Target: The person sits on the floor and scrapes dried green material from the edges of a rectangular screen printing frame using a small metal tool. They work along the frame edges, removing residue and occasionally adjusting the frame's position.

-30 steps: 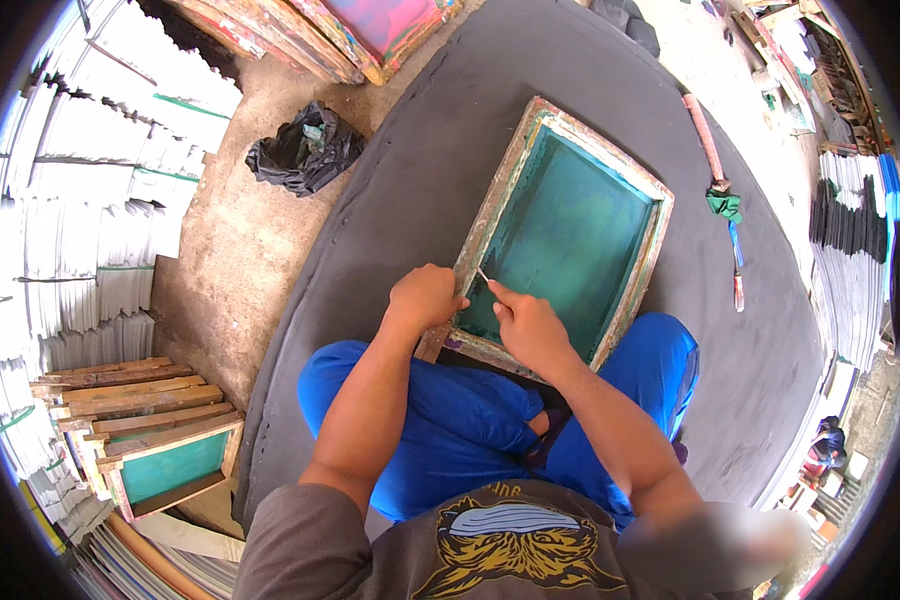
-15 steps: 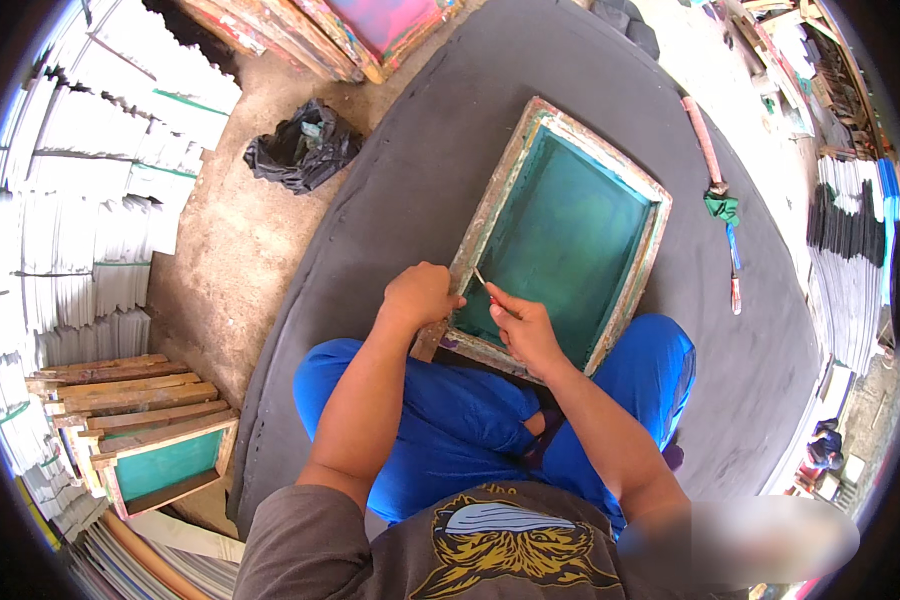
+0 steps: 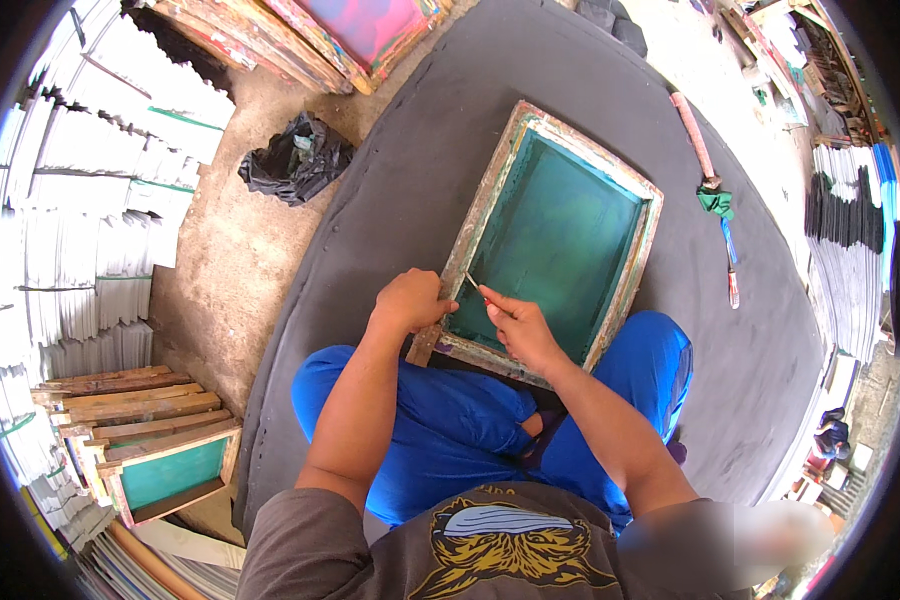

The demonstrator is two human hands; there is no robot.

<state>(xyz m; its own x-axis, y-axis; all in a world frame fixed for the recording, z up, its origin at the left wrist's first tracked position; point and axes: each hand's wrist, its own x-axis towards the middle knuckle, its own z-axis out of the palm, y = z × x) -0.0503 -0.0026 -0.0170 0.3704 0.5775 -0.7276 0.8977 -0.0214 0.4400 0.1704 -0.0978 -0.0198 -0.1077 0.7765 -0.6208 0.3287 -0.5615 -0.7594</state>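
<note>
A wooden screen-printing frame (image 3: 625,290) with teal mesh (image 3: 560,240) lies tilted across the dark padded surface in front of my crossed legs. My left hand (image 3: 411,300) is closed on the left rail, near its lower corner, with the thumb over the wood. In my right hand (image 3: 523,332) is a small red-handled screwdriver (image 3: 474,283), pinched in the fingers. Its thin metal shaft points up and left, and the tip meets the inner edge of the left rail, just beside my left hand. Below that hand, a short piece of wood (image 3: 423,346) sticks out past the corner.
A stick with a pink-wrapped handle and green cloth (image 3: 715,202) lies to the right. On the floor at left sit a black plastic bag (image 3: 300,160) and several stacked screen frames (image 3: 170,465). Tall paper stacks (image 3: 100,240) line the left side; more frames (image 3: 305,40) stand at the top.
The whole view has shifted slightly, so the frame appears a little further left. Both hands keep their grips, and the tool tip stays at the left rail's inner edge.
</note>
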